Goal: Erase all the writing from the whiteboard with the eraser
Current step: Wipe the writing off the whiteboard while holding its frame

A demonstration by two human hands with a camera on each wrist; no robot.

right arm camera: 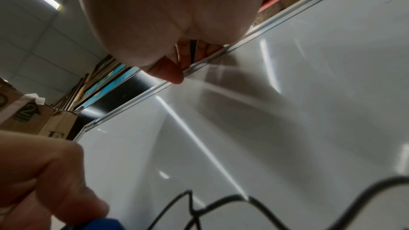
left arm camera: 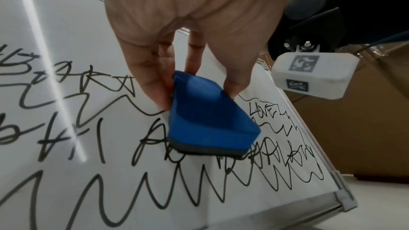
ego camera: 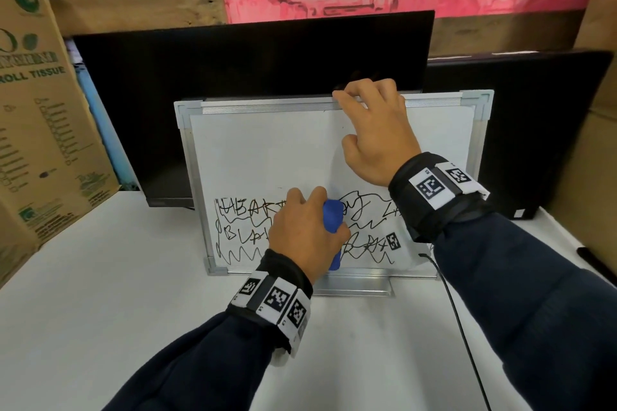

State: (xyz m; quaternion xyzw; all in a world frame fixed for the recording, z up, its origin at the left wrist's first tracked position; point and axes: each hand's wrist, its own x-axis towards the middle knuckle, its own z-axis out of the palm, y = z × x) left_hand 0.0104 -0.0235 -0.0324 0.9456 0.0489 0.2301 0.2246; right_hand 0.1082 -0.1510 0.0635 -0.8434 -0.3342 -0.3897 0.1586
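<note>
Blue eraser (ego camera: 332, 222) pinched in my left hand (ego camera: 302, 233), felt flat on whiteboard (ego camera: 260, 157) mid-scribbles (left arm camera: 199, 191), lower half. Upper half wiped. My right hand (ego camera: 375, 130) curled over top frame. Board propped upright on white tabletop (ego camera: 100, 277), against monitor (ego camera: 233, 63).

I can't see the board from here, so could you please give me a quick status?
Left hand grips eraser on the writing. Right hand holds whiteboard top edge. Upper half clean, lower half still scribbled. Nothing in the way.
</note>
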